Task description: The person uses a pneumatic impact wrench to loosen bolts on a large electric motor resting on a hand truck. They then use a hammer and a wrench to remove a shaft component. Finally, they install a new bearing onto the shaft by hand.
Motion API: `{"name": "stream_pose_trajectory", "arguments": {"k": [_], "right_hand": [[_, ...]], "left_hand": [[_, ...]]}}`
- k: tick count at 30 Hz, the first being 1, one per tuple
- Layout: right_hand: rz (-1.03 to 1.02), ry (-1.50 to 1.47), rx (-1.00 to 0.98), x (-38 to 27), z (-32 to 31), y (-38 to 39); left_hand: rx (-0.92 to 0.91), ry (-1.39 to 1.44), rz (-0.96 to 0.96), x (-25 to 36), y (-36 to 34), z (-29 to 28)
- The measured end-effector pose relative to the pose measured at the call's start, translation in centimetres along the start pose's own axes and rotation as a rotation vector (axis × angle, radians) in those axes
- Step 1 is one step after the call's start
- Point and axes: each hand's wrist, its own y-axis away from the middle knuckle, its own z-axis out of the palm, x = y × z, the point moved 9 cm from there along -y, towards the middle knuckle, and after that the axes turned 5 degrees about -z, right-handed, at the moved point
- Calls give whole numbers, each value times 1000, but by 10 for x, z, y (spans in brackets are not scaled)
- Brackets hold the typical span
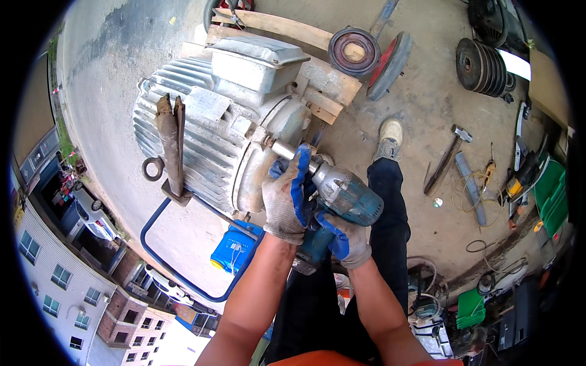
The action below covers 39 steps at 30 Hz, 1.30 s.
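Note:
A teal and silver cordless impact wrench [353, 196] is held in both my gloved hands. My right hand [351, 244] is closed round its handle, with the trigger area hidden by the fingers. At its front, my left hand [285, 201] is closed about the nose, its fingers beside the long steel socket [282, 148]. The socket's tip meets a bolt [267, 140] on the end cover of a large grey finned electric motor [183, 131]. The motor has a terminal box [259, 58] on top.
Wooden boards [323, 91] lie beside the motor. A blue tubular handle frame [160, 259] and a blue container [233, 247] are left of my arms. A hammer [448, 158] and a grooved pulley [482, 67] sit on the floor at right.

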Motion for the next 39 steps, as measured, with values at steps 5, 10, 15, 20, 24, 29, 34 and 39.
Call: {"name": "stream_pose_trajectory", "arguments": {"k": [5, 10, 15, 20, 24, 29, 34, 39], "right_hand": [[-57, 25, 45, -12, -7, -7], [-88, 265, -87, -15, -4, -6], [155, -149, 21, 12, -2, -5], [4, -48, 57, 4, -8, -9], [114, -40, -52, 4, -9, -14], [99, -126, 3, 10, 2, -14], [106, -224, 6, 10, 6, -18], [64, -103, -111, 0, 5, -24]], "left_hand": [[72, -1106, 808, 52, 32, 36], [63, -1224, 767, 45, 28, 40], [21, 442, -175, 9, 7, 19], [9, 126, -38, 6, 7, 8], [133, 113, -33, -14, -4, -17], [174, 234, -120, -2, -3, -7], [239, 228, -154, 8, 1, 4], [151, 252, -163, 1, -4, 0]]}}
